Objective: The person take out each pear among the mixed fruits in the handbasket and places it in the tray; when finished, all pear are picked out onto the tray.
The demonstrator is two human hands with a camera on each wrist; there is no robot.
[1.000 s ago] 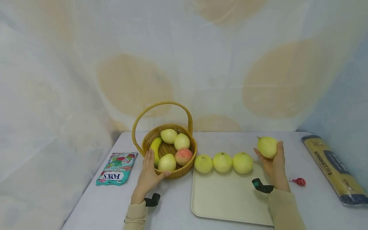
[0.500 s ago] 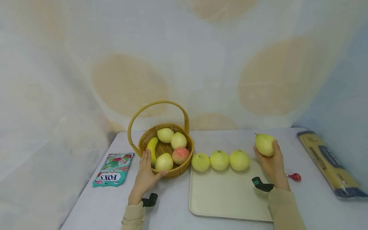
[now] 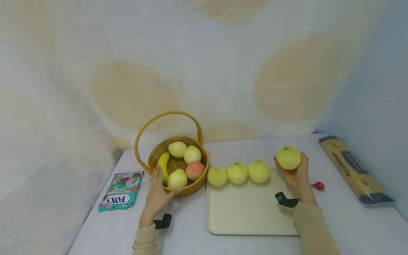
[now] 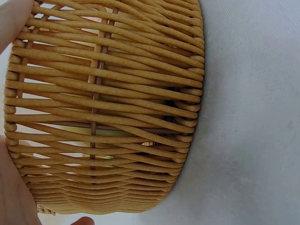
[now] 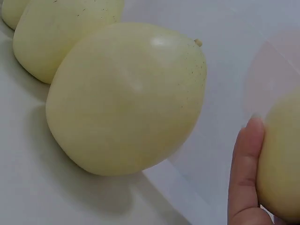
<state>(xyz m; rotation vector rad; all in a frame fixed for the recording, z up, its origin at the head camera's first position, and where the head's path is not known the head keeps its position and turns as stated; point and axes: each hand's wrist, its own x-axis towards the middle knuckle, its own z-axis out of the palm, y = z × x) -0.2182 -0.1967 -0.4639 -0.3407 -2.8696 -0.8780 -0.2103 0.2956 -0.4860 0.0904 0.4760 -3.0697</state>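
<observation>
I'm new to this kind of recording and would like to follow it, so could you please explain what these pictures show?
There is no robot here: a person works with bare hands, wearing a camera on the head and a small black camera on each wrist.

The head picture looks down at a table. The left hand touches a woven basket of fruit; the left wrist picture shows that basket's side close up.

The right hand holds a pale yellow fruit. Three similar fruits stand in a row along the far edge of a tray. The right wrist picture shows that row, with the held fruit at its right edge.

A FOX'S bag lies left, a spaghetti pack right.
</observation>
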